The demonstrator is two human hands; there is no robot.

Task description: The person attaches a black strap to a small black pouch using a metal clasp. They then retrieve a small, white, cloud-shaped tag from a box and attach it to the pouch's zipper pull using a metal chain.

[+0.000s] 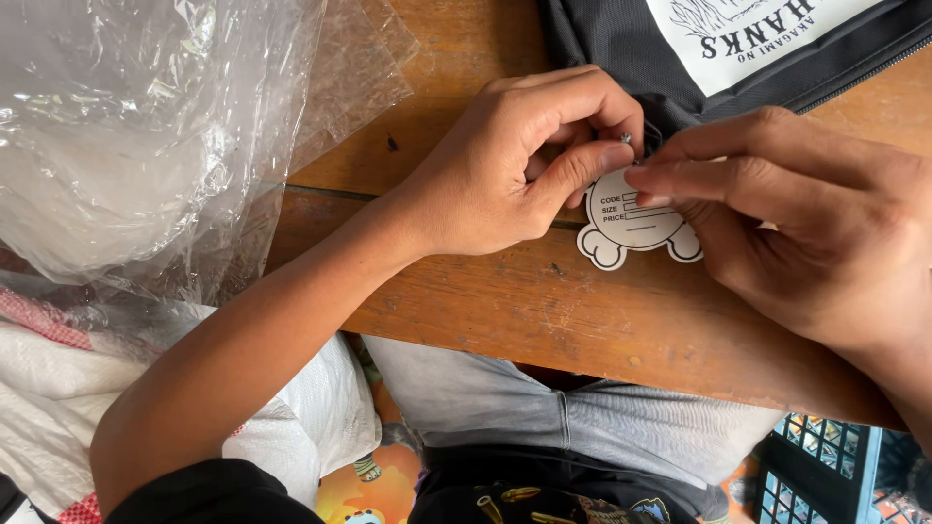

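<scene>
— Pinching what, at the bench edge?

— Left hand (515,165) closing thumb and forefinger on a small metal pin (627,139); right hand (806,233) pressing fingertips onto a white paper tag (631,228), steadying it against the wooden table (582,311).

— Lying where, and why?

— Resting just below a black bag (621,49), apparently for fastening there. Clear plastic wrap (146,126) lying well apart.

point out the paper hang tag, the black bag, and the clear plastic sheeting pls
paper hang tag (631,233): head view, on its white printed face below the fingers.
black bag (602,39): head view, on the dark fabric left of the white panel.
clear plastic sheeting (146,126): head view, on the crumpled middle of the pile.
</scene>
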